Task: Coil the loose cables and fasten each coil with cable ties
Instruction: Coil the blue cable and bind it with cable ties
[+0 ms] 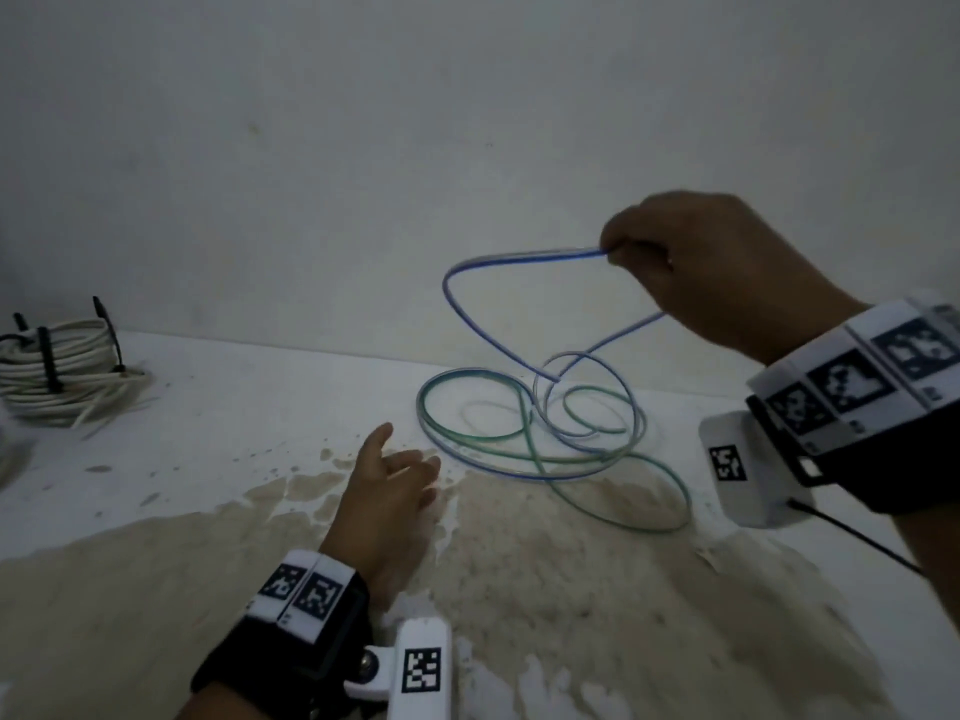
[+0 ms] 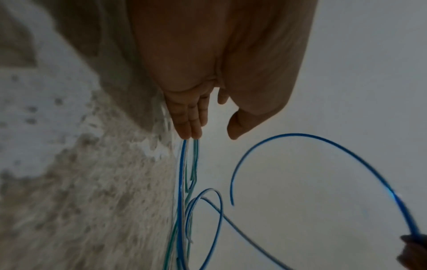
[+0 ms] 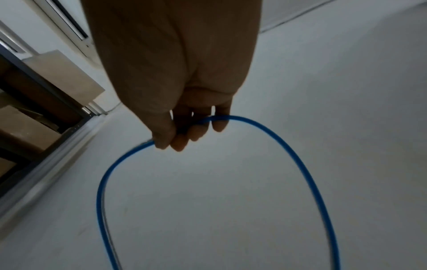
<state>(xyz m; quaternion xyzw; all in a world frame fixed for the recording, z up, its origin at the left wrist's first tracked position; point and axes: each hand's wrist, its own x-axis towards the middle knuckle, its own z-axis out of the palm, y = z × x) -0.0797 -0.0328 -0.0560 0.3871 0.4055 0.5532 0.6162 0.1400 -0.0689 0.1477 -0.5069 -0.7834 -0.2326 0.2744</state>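
A loose blue cable [image 1: 467, 275] and a green cable [image 1: 470, 439] lie tangled in loops on the white floor. My right hand [image 1: 615, 252] is raised above the tangle and grips the blue cable [image 3: 272, 137], lifting one loop of it off the floor. My left hand [image 1: 410, 470] is low, just left of the loops, fingers straight and holding nothing. In the left wrist view its fingertips [image 2: 190, 134] sit at the edge of the blue cable [image 2: 182, 164] and green cable [image 2: 196, 155] strands; whether they touch is unclear.
A white cable coil [image 1: 57, 374] bound with black cable ties [image 1: 49, 366] lies at the far left by the wall. A worn brown patch [image 1: 519, 563] covers the near floor. The right wrist view shows a shelf with cardboard boxes [image 3: 30, 113].
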